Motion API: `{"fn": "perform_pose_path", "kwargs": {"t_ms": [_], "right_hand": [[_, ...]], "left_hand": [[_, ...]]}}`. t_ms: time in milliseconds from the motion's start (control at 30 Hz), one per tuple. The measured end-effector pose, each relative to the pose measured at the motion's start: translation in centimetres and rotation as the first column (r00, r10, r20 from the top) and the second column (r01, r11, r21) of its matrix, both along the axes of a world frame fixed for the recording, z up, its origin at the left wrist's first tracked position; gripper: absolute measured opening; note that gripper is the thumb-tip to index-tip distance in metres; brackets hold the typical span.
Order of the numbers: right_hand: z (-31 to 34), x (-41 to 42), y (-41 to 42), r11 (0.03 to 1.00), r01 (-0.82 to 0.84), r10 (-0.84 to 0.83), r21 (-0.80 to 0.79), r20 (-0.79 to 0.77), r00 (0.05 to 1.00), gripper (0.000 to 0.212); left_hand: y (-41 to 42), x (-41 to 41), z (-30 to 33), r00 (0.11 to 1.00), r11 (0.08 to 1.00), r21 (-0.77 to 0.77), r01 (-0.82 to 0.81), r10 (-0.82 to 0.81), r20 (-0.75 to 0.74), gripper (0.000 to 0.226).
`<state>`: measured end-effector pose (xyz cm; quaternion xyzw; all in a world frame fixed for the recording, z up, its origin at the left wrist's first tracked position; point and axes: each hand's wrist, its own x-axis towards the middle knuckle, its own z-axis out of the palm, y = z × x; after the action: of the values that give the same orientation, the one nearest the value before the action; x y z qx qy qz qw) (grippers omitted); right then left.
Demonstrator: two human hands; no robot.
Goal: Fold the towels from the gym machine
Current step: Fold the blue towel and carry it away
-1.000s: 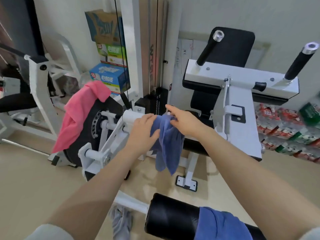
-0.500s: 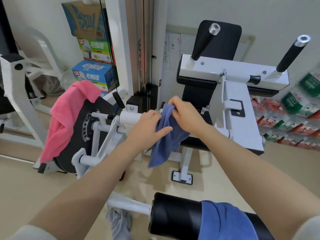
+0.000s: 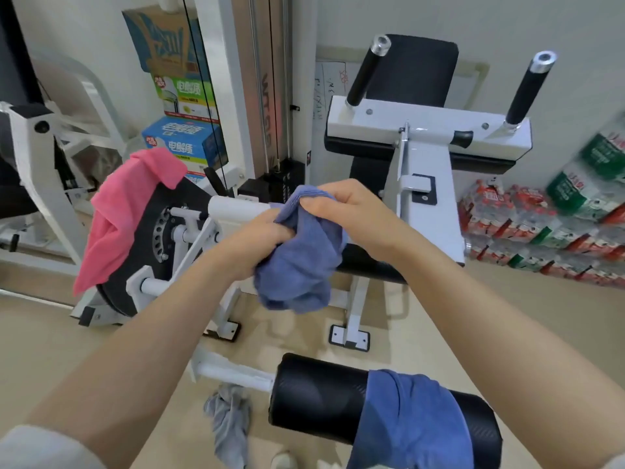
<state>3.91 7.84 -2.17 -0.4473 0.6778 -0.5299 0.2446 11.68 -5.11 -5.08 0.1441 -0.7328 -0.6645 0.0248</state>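
A slate-blue towel hangs bunched in mid-air in front of the white gym machine. My left hand grips its left side and my right hand pinches its top edge. A pink towel is draped over the black weight disc on the left. A brighter blue towel lies over the black foam roller near me. A grey towel hangs crumpled below the roller's white bar.
Cardboard boxes are stacked at the back left beside the cable column. Packs of drinks line the wall at right. Another white machine frame stands at far left. Beige floor lies between the machine feet.
The slate-blue towel has come off the white bar and is gathered into a bunch between both hands, closer to me. My hands have drawn together around it.
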Motion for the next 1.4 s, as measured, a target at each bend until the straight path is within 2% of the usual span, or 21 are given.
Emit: {"fn": "perform_pose_path", "kwargs": {"t_ms": [100,200,267,300,367,433,500,533,600,667,700,733,800,933,967,1033,1100,1200,1267,1333,1400], "right_hand": [[-1.6,0.8,2.7,0.992,-0.062,0.057,0.110,0.042,0.997,0.045],[-2.7,1.7,5.8,0.967,-0.098,0.072,0.235,0.117,0.991,0.035],[-3.2,2.1,8.0,0.928,-0.174,0.126,0.331,0.160,0.979,0.028],[-3.6,2.2,9.0,0.898,-0.195,0.143,0.395,0.156,0.977,0.028],[-4.1,2.7,11.2,0.790,-0.191,0.154,0.582,0.112,0.982,0.031],[-4.6,3.5,13.3,0.639,-0.206,0.217,0.741,0.083,0.973,0.036],[-5.0,4.3,15.1,0.565,-0.256,0.252,0.785,0.131,0.959,0.033],[-5.3,4.7,15.9,0.570,-0.273,0.239,0.775,0.162,0.958,0.030],[-6.1,5.1,17.3,0.702,-0.208,0.113,0.681,0.182,0.977,0.020],[-7.1,5.1,18.4,0.875,0.035,-0.130,0.483,0.165,0.978,0.020],[-7.6,5.1,19.0,0.900,0.189,-0.257,0.392,0.129,0.958,0.022],[-8.0,5.1,19.4,0.893,0.316,-0.362,0.321,0.094,0.927,0.023],[-8.6,5.4,20.2,0.862,0.451,-0.486,0.232,0.127,0.865,0.024],[-8.4,6.6,21.6,0.849,0.512,-0.528,0.131,0.180,0.830,0.028],[-8.3,6.8,21.9,0.849,0.519,-0.528,0.097,0.192,0.827,0.032],[-8.0,7.2,22.3,0.835,0.548,-0.543,0.039,0.218,0.811,0.047],[-7.9,7.4,22.4,0.807,0.590,-0.573,0.011,0.253,0.780,0.053],[-7.7,7.5,22.5,0.771,0.637,-0.609,0.012,0.304,0.732,0.040],[-7.7,7.2,22.5,0.753,0.657,-0.625,0.028,0.340,0.703,0.027],[-7.6,6.8,22.4,0.749,0.661,-0.622,0.044,0.388,0.680,0.025],[-7.2,6.4,22.1,0.763,0.642,-0.613,0.077,0.402,0.680,0.023]], "left_hand": [[2.3,0.3,-0.8,0.943,0.929,-0.277,0.244,-0.162,0.290,0.037],[5.1,1.2,-2.0,0.872,0.858,-0.305,0.412,-0.275,0.404,0.042],[6.6,2.0,-3.0,0.854,0.814,-0.356,0.459,-0.294,0.429,0.021],[7.2,2.4,-3.4,0.848,0.776,-0.408,0.481,-0.293,0.442,0.009],[8.0,3.0,-4.7,0.828,0.689,-0.503,0.521,-0.264,0.495,0.012],[9.5,4.0,-6.0,0.806,0.642,-0.531,0.553,-0.252,0.536,0.012],[11.4,5.0,-6.8,0.797,0.585,-0.563,0.583,-0.279,0.536,0.018],[12.2,5.4,-7.3,0.814,0.575,-0.591,0.566,-0.276,0.511,0.024],[13.4,6.2,-8.1,0.861,0.612,-0.621,0.490,-0.229,0.454,0.030],[13.9,7.2,-8.9,0.900,0.691,-0.598,0.406,-0.188,0.393,0.020],[14.0,7.8,-9.4,0.918,0.737,-0.574,0.358,-0.166,0.359,0.014],[14.0,8.5,-9.9,0.939,0.785,-0.545,0.295,-0.131,0.319,0.017],[14.1,9.7,-10.5,0.973,0.836,-0.525,0.163,-0.048,0.227,0.021],[14.8,11.3,-9.9,0.998,0.801,-0.599,0.014,0.029,0.062,0.006],[14.9,11.6,-9.6,0.998,0.817,-0.576,-0.017,0.051,0.042,0.013],[14.8,12.1,-9.2,0.995,0.874,-0.484,-0.048,0.082,0.049,0.012],[14.6,12.5,-8.8,0.992,0.901,-0.433,-0.032,0.081,0.094,0.018],[14.1,12.5,-9.1,0.985,0.916,-0.400,-0.040,0.102,0.136,0.031],[13.9,12.3,-9.4,0.980,0.894,-0.446,-0.042,0.124,0.156,0.035],[14.0,11.9,-9.2,0.977,0.889,-0.452,-0.077,0.158,0.144,0.035],[14.6,11.1,-8.1,0.968,0.940,-0.279,-0.195,0.231,0.102,0.028]]}}
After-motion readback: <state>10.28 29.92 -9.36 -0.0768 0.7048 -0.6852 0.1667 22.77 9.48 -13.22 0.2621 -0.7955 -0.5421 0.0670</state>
